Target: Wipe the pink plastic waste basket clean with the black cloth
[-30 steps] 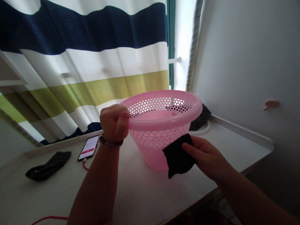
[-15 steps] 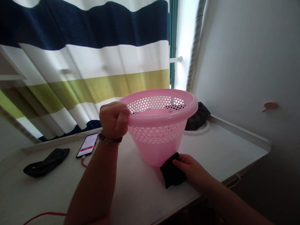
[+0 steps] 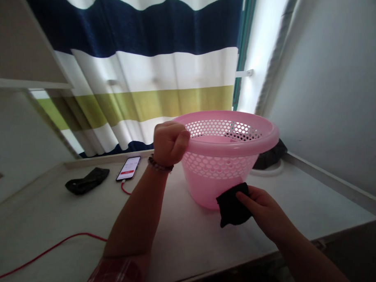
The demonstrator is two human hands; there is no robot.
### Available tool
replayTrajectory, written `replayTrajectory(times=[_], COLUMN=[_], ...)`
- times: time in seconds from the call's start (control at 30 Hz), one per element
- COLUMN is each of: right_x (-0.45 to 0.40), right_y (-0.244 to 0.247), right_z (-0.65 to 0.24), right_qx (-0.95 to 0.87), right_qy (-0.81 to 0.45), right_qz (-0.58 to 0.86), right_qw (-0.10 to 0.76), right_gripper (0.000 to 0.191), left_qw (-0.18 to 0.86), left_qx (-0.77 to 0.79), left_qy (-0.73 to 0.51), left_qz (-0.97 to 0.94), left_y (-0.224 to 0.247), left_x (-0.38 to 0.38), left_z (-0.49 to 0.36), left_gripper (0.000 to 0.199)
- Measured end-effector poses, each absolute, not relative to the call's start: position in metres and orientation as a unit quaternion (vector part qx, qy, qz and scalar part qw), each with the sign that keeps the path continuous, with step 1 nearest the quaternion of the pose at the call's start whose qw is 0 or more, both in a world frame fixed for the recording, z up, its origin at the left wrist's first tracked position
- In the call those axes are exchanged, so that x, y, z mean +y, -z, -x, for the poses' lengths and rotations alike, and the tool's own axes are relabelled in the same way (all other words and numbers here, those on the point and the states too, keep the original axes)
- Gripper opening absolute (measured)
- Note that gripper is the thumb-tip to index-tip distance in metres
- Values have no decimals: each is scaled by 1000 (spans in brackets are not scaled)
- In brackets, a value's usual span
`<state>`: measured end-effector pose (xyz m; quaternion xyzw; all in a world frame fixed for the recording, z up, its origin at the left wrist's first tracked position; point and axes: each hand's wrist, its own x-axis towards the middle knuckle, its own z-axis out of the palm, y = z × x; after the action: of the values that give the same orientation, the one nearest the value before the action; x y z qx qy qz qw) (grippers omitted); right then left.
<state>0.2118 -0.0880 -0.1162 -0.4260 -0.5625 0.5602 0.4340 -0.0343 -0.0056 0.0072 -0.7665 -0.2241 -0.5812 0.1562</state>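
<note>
A pink plastic laundry basket (image 3: 219, 187) with a band of round holes is held over the white desk, its rim tilted slightly toward me. My left hand (image 3: 171, 142) is closed around the left side of that rim. In front of the basket's lower right wall, my right hand (image 3: 264, 210) pinches a small folded black cloth (image 3: 233, 207) between thumb and fingers. The cloth covers part of the basket's base, so whether it touches the wall, I cannot tell.
On the white desk (image 3: 185, 248) a lit phone (image 3: 129, 168) lies at the back left, with a red cable (image 3: 71, 236). Left of it is a dark, flat folded item (image 3: 87, 181). Behind the basket sits a black bundle (image 3: 270, 156). A striped curtain (image 3: 161, 72) hangs behind.
My view has turned left, so everything sits further right in the picture. Both hands keep their holds on the basket and the cloth.
</note>
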Motion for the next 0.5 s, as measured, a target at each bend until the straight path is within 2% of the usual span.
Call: replayTrajectory(times=[0.13,0.23,0.5], right_x=[-83,-82,-90], right_y=[154,161,106], right_z=[-212,-216,-221], right_qx=[-588,-617,-601], right_qy=[-547,-484,-341], right_qz=[457,490,545], right_qw=[382,380,475], right_gripper=[35,33,32], left_qw=[150,150,150], left_qx=[-223,-218,-225], left_qy=[561,560,557], left_qz=[783,785,786], left_y=[-9,-9,-8], left_x=[-7,-8,-7], left_z=[37,37,37], left_gripper=[45,44,46])
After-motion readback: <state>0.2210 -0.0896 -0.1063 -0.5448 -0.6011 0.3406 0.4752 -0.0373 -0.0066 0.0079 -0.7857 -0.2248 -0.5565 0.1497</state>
